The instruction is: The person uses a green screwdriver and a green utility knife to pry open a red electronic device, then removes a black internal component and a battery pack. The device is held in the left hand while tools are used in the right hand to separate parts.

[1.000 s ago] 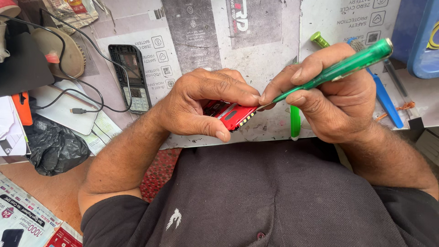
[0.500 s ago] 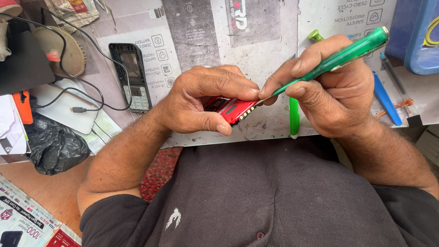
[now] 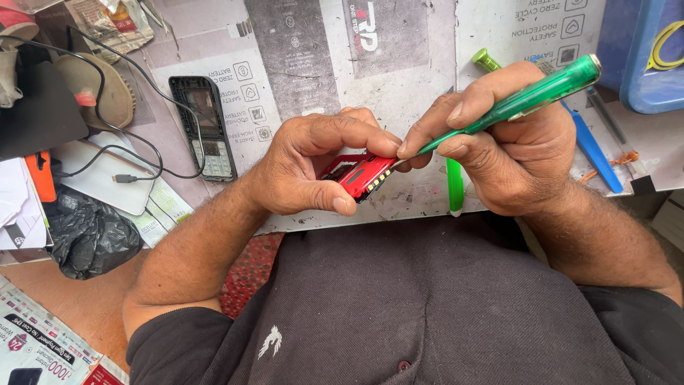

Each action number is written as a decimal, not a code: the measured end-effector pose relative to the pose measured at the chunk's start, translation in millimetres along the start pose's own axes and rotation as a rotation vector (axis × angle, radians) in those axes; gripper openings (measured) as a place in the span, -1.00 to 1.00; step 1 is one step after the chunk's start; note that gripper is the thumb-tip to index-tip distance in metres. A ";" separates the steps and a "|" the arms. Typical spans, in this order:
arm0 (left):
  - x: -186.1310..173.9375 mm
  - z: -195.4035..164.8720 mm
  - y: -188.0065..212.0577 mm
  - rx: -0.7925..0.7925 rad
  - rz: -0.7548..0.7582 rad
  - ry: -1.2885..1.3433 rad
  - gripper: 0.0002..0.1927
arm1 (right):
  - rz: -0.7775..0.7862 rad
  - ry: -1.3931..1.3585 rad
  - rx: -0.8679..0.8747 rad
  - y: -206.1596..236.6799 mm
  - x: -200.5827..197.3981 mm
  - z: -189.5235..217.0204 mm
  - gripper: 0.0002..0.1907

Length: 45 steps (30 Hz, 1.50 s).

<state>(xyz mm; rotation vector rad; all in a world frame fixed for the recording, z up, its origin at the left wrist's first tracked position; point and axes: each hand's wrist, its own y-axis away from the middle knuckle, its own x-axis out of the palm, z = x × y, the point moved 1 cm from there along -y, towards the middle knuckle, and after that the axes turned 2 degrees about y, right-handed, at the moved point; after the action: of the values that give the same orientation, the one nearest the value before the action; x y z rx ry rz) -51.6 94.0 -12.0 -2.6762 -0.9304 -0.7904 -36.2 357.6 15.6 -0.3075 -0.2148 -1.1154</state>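
My left hand (image 3: 313, 167) grips a small red phone body (image 3: 362, 175) between thumb and fingers, held just above the near edge of the worktable. My right hand (image 3: 509, 142) holds a green translucent screwdriver (image 3: 527, 96) like a pen, its tip touching the upper right end of the red phone. The phone's lower edge shows a row of light keys; most of it is hidden by my left fingers.
A black keypad phone front (image 3: 206, 128) lies on the printed mat (image 3: 299, 64) at left. A black cable (image 3: 107, 153) and a black plastic bag (image 3: 89, 239) sit further left. Blue tools (image 3: 591, 150), a green tool (image 3: 454, 189) and a blue tray (image 3: 645, 57) are at right.
Both hands shifted slightly up and left with the red phone; the screwdriver tip stays at the phone's end.
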 end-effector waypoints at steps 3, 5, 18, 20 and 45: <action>0.0 -1.2 0.5 -0.009 0.004 -0.010 -0.44 | 0.000 0.033 0.008 0.2 0.0 0.7 -0.79; -0.1 -0.9 -0.6 -0.001 -0.001 -0.042 -0.43 | -0.007 0.068 0.006 0.3 -0.3 0.6 -0.80; 1.1 -4.3 -5.3 0.072 0.033 -0.280 -0.36 | -0.005 0.115 -0.042 -0.6 -2.1 -0.5 -0.80; 1.5 -4.5 -4.2 0.060 0.033 -0.269 -0.36 | 0.013 0.130 -0.058 -1.2 -2.9 -0.8 -0.79; 1.2 -3.7 -3.5 0.049 0.034 -0.246 -0.37 | 0.048 0.125 -0.063 -2.9 -3.9 -3.1 -0.79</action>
<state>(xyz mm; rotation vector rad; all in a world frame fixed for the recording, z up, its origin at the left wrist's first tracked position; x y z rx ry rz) -54.5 96.1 -8.2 -2.7808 -0.9400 -0.4306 -40.5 358.7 11.8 -0.2964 -0.0613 -1.0914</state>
